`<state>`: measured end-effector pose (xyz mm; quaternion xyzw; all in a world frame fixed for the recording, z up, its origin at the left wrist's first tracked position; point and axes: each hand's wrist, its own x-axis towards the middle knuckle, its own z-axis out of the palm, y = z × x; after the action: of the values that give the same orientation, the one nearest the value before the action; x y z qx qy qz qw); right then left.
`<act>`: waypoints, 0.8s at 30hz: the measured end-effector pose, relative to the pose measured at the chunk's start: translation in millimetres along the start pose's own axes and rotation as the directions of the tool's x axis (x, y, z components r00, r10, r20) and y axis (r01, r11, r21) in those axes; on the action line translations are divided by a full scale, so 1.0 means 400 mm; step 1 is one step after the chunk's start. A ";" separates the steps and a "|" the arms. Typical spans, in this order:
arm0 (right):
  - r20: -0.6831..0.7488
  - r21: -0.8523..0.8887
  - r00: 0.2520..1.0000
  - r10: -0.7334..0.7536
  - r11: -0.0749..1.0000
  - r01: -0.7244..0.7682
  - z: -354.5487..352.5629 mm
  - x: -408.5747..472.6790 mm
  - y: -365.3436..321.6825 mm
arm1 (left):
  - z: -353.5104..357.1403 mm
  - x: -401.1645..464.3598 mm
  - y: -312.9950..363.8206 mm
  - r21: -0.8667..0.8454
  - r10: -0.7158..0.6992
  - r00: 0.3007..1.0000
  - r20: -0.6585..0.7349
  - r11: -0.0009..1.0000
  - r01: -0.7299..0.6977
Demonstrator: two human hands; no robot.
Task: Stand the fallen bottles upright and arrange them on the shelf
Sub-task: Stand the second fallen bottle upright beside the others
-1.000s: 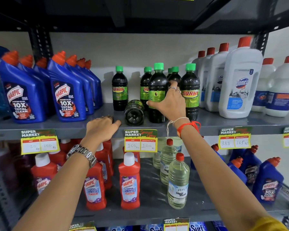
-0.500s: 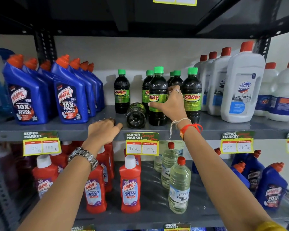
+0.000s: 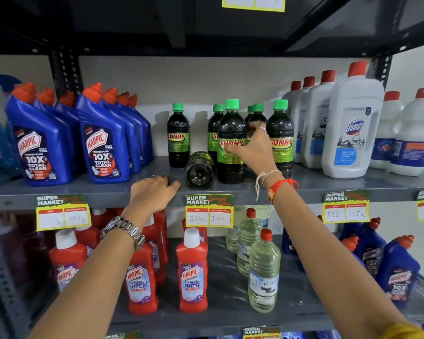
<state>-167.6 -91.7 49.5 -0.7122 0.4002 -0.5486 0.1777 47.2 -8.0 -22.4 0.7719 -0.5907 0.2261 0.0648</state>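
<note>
On the grey shelf the right hand grips an upright Sunny bottle, partly hiding two behind; beside it a fallen bottle lies base outward, cap hidden; the left hand rests loosely curled, empty.

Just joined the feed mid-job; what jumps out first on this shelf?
One dark Sunny bottle lies on its side at the middle shelf's front edge, base toward the camera, among upright green-capped ones. The right hand grips an upright Sunny bottle beside it; the left hand rests on the shelf edge.
</note>
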 end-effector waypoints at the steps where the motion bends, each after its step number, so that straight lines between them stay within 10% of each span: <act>1: -0.071 -0.025 0.995 -0.067 0.998 0.065 0.001 -0.009 -0.011 | 0.000 0.004 0.001 -0.001 -0.003 1.000 0.031 1.000 0.003; 5: -0.215 -0.081 0.927 -0.306 0.952 0.296 -0.001 -0.042 -0.077 | -0.001 0.015 -0.023 -0.196 0.009 0.994 0.109 0.980 0.013; 10: 0.135 -0.316 0.924 -0.358 0.868 0.383 0.050 -0.047 -0.167 | -0.016 -0.030 -0.076 -0.246 0.045 0.992 0.116 0.969 -0.015; 17: 0.587 -0.672 0.797 0.146 0.637 0.378 0.162 -0.006 -0.250 | 0.015 -0.050 -0.067 -0.166 0.004 0.989 -0.148 0.986 -0.029; 24: 0.524 -0.830 0.736 0.430 0.451 0.328 0.207 0.017 -0.267 | 0.016 -0.056 -0.061 -0.214 -0.048 0.984 -0.172 0.977 0.010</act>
<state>-50.6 -46.4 99.9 -0.8275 0.5545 0.0501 -0.0725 67.4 16.4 -33.7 0.7460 -0.5921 0.2282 0.2021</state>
